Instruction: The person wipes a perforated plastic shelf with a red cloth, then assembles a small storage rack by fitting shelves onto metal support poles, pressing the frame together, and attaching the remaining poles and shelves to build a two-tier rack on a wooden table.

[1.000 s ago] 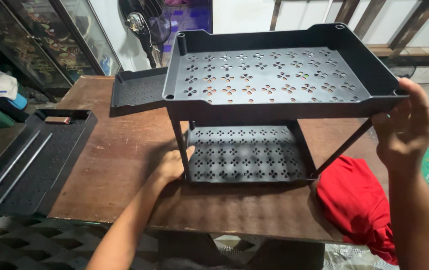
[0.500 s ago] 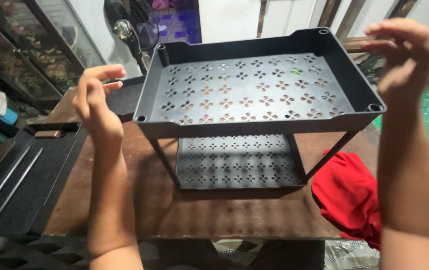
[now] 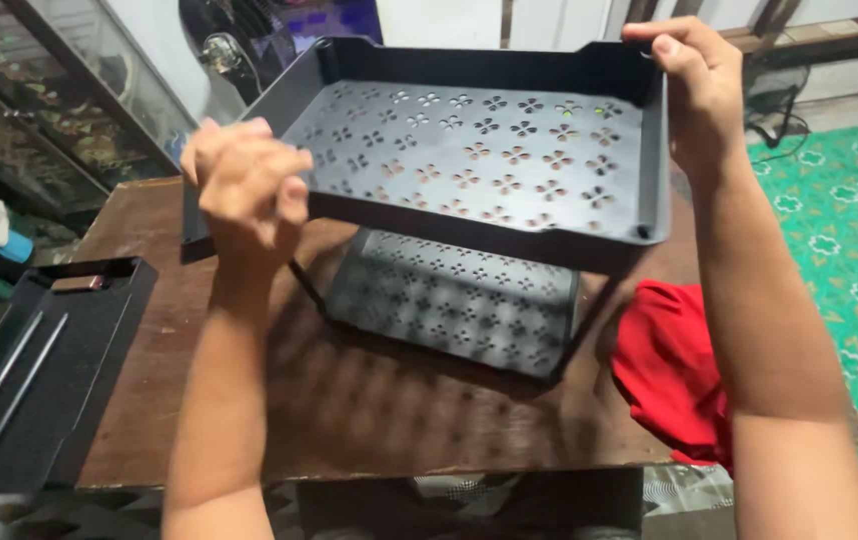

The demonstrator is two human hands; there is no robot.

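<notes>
The left hand (image 3: 244, 190) and right hand (image 3: 699, 85) are gripping the two sides of the black rack's top tray (image 3: 479, 150), between them. The bottom tray (image 3: 454, 300) is sitting below, already joined by thin legs. The legs seem fixed, though it is hard to see, and a loose tray (image 3: 39, 370) is lying left of the left hand.

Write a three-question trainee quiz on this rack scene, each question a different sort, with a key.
1. True or false: both hands grip the top tray of the black two-tier rack.
2. Multiple choice: what lies on the table right of the rack? A) a red cloth B) a blue bucket C) a white plate
3. Fill in: the two thin metal rods lie in a flat black ____ at the left.

Key:
1. True: the left hand holds its left rim, the right hand its far right corner.
2. A, the red cloth.
3. Tray.
</notes>
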